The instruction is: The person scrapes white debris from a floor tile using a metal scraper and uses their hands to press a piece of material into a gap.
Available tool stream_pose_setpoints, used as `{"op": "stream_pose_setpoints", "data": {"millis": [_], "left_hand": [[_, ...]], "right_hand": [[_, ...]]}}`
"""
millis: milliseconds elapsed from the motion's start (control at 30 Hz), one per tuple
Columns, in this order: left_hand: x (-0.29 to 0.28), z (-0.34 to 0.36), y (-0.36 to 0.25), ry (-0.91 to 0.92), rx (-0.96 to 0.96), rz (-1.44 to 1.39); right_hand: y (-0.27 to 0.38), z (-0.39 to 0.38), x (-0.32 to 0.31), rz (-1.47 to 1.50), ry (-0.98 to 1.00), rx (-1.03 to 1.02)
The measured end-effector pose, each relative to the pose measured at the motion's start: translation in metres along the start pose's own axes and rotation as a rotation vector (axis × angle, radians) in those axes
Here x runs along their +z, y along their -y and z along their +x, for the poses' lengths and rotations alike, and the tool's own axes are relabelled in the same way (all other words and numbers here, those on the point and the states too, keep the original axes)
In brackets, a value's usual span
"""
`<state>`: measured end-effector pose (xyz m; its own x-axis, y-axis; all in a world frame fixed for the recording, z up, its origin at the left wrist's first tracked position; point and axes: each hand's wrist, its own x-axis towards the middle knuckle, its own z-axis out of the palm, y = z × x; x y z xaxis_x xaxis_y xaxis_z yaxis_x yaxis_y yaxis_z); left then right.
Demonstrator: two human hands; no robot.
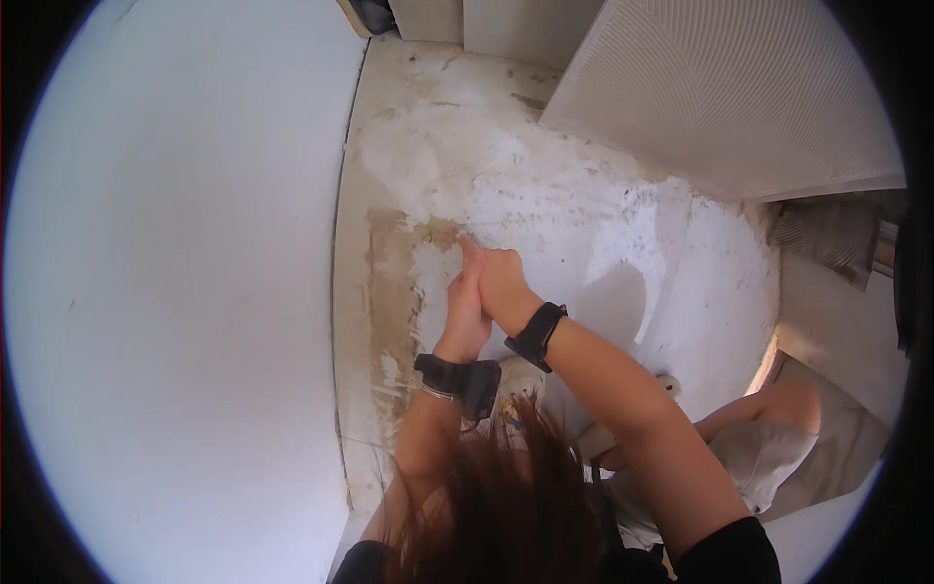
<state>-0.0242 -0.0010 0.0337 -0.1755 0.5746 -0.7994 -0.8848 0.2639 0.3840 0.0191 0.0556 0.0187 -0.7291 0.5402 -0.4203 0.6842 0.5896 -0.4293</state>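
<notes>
Both hands together, out in front of the body, at mid-view over a pale, worn floor [574, 229]. Left hand [467, 310] comes up from below; right hand [506, 282] meets it from the right side, the two touching. Right fingers look curled in against the left hand; left fingers partly hidden behind it, one digit pointing away from the body. Cannot tell whether anything is gripped between them, nor whether that fingertip touches the floor.

Floor lies beyond and around the hands: whitish smears over most of it, a brown patch [391, 282] just left of the hands. Dark gap line along its left edge, then a large smooth white panel [175, 292].

Black wristband on each arm: left band [438, 376] with a bulky dark unit attached, right band [535, 337] slimmer. Black short sleeves.

Upper right: big slab [730, 92] with combed ridges, standing at a slant. Below it, a darker ridged piece [827, 238]. Lower right: bare bent knee [796, 401] and pale shorts [773, 456]; owner unclear. Dark hair covers the lower middle.
</notes>
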Motion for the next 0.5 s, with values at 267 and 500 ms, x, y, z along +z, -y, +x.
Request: {"op": "stream_pose_setpoints", "data": {"millis": [267, 500], "left_hand": [[-0.006, -0.001, 0.031, -0.131, 0.072, 0.007], [-0.006, 0.013, 0.012, -0.079, 0.079, -0.065]], "right_hand": [[-0.008, -0.016, 0.0, -0.089, 0.091, -0.036], [-0.012, 0.01, 0.01, -0.113, 0.151, -0.06]]}}
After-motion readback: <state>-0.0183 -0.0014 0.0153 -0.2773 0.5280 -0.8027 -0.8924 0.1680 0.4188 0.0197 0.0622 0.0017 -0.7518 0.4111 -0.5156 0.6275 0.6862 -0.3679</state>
